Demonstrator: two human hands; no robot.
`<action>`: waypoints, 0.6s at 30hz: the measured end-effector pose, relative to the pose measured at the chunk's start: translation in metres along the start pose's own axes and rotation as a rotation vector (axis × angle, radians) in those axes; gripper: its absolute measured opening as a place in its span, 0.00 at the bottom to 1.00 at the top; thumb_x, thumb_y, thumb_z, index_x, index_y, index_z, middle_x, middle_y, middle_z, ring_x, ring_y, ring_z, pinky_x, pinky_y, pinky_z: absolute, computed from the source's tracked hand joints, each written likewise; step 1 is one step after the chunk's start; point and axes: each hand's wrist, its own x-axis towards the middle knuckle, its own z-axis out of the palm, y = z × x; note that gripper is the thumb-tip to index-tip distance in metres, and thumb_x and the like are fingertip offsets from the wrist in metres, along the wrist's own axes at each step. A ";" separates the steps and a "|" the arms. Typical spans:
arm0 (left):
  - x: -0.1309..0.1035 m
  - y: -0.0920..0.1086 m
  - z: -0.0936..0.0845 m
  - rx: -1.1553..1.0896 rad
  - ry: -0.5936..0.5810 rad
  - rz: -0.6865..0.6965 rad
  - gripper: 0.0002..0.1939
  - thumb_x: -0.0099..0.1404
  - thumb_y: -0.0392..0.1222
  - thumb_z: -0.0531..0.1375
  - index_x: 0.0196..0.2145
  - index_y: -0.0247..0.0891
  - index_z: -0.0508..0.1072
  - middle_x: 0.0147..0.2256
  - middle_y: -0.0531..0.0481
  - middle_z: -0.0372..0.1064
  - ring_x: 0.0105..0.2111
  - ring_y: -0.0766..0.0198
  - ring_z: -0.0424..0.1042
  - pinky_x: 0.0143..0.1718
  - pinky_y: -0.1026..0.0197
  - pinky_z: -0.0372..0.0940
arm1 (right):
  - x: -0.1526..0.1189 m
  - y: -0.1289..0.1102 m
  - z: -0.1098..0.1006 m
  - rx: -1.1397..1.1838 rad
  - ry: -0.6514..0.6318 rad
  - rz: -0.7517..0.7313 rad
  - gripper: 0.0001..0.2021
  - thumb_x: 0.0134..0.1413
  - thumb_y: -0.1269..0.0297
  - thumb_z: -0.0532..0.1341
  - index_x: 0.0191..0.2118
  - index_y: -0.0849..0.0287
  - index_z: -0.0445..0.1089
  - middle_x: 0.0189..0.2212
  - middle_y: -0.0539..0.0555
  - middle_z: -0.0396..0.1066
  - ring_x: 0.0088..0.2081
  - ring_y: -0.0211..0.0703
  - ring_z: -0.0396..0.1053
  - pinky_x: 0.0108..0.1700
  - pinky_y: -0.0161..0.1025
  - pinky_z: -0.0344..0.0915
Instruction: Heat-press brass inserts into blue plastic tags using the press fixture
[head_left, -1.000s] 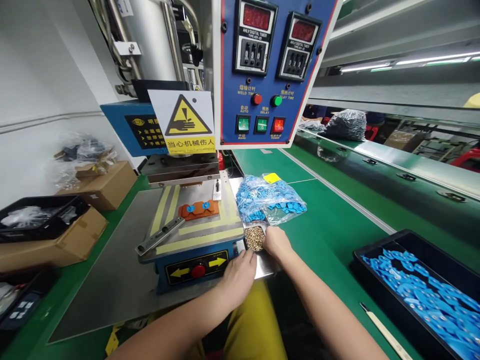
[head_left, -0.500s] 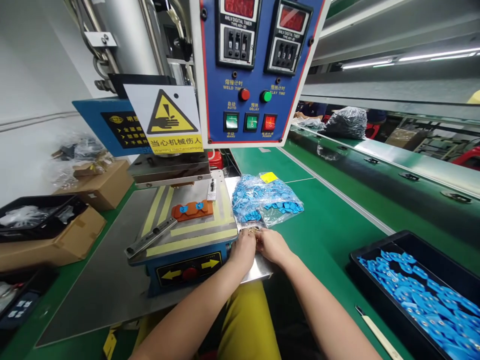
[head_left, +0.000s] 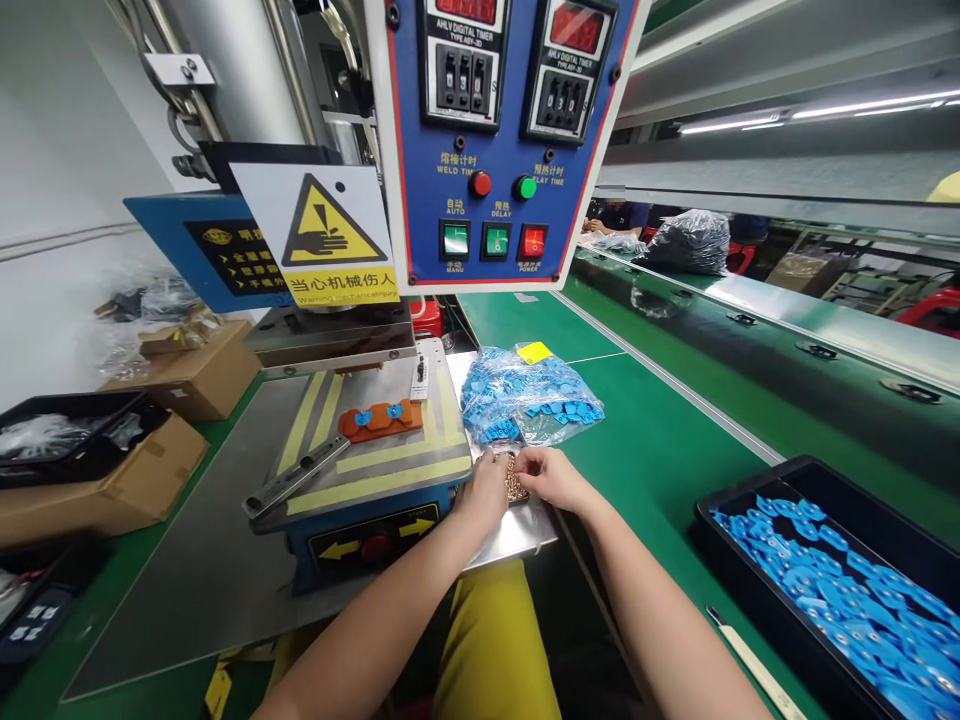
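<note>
Small copper-coloured metal pieces (head_left: 514,482) lie in a small container on a metal plate (head_left: 517,537). My left hand (head_left: 485,490) is at the left side of these pieces, its fingers curled and partly hidden. On the right side, my right hand (head_left: 553,479) has its fingertips pinched together over the pieces; whatever they hold is too small to make out. Just behind both hands sits a clear plastic bag of blue parts (head_left: 551,388). An orange fixture (head_left: 379,421) on the press table carries two small blue parts (head_left: 394,411).
A blue press table (head_left: 397,474) with a metal bar (head_left: 296,478) stands left. Above it hang the press head (head_left: 330,335) and a control box (head_left: 495,215). A black tray (head_left: 709,512) of blue parts and a pale-handled tool (head_left: 754,665) are at the right.
My right hand has moved slightly right, away from my left hand, uncovering more of the copper-coloured pieces. The whole view has shifted a little.
</note>
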 end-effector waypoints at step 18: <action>-0.023 0.008 0.010 -0.304 0.330 0.400 0.11 0.63 0.33 0.50 0.30 0.35 0.72 0.28 0.48 0.67 0.30 0.63 0.68 0.32 0.63 0.62 | -0.003 0.017 -0.013 0.836 0.010 0.098 0.11 0.46 0.60 0.65 0.34 0.60 0.69 0.28 0.51 0.74 0.26 0.35 0.70 0.29 0.32 0.66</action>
